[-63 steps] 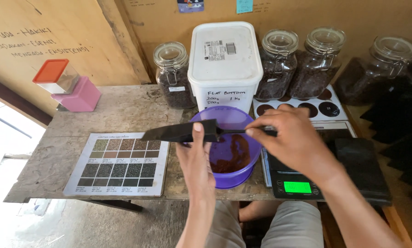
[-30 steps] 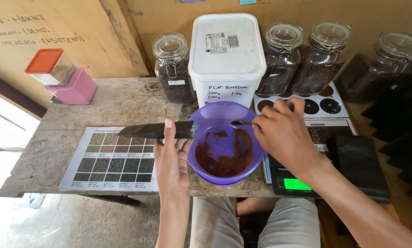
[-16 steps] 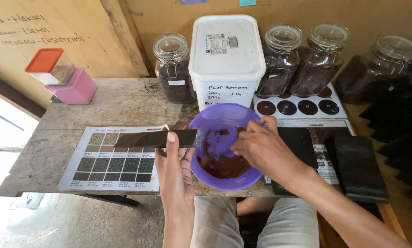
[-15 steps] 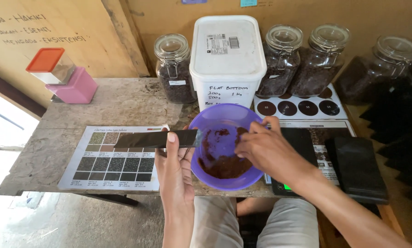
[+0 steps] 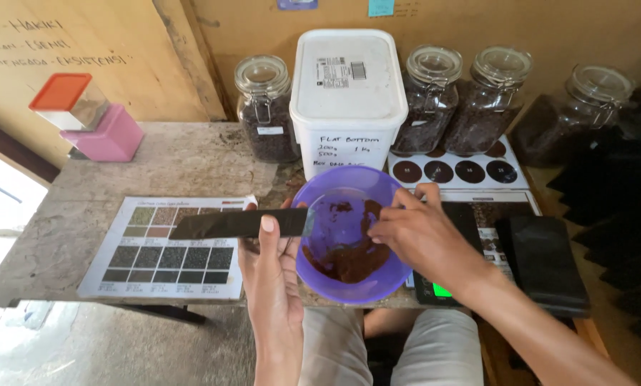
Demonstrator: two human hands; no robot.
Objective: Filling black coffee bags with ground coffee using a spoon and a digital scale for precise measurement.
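I judge brown powder [image 5: 349, 261] may spill beside the purple bowl [image 5: 349, 239] if my left hand [image 5: 274, 268], pinching the black pouch [image 5: 238, 224], tilts while my right hand [image 5: 420, 239], fingers pressed together, grips its rim.

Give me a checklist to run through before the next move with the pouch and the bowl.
1. Left hand grips the flat black pouch: ok.
2. Pouch mouth open: cannot tell, it looks flat.
3. Brown powder present in the purple bowl: ok.
4. Right hand at the bowl, fingers inside the rim: ok.
5. Scoop or spoon in the right hand: cannot tell, fingers hide it.
6. Bowl sits fully on the table: not ok, it overhangs the front edge.
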